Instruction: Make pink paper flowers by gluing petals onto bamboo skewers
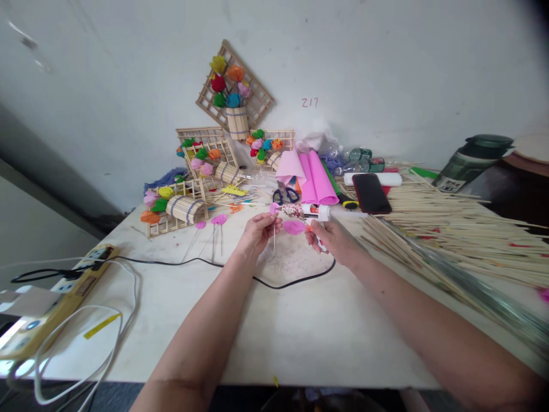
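My left hand pinches a thin stem with a small pink paper flower at its top. My right hand is wrapped around the handle of a white hot glue gun. The gun lies level and its nozzle points left, at or right beside the pink flower; whether they touch I cannot tell. Below the gun, by my right fingers, a loose pink paper petal lies on the table. Left of my left hand, several stems topped with pink paper rest on the tabletop.
Behind are bamboo lattice frames with paper flowers, scissors and pink paper. A phone, bamboo sticks and a dark green flask stand right. A black cord crosses the table from a power strip.
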